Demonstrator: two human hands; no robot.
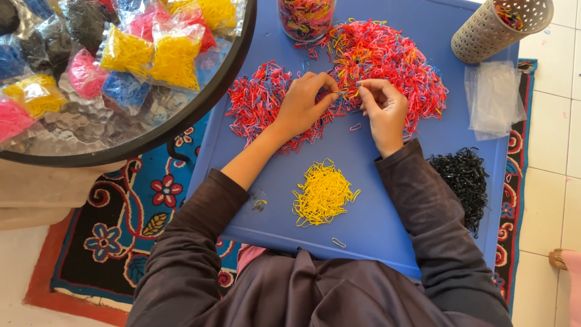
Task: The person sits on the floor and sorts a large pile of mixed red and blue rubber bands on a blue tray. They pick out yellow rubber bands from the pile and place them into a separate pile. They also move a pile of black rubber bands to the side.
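Pinching one yellow band (341, 92) between them, the left hand (304, 103) and right hand (381, 104) work over the mixed pile (387, 57), keeping sorted yellow bands (322, 194) nearby.

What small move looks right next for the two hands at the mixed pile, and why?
Probably carry the yellow band pinched between the left hand and right hand down to the yellow pile. Yellow and black bands already lie apart from the mixed pile on the blue board.

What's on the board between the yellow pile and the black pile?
In the head view, only the person's right forearm in its dark sleeve crosses between the yellow pile and black pile.
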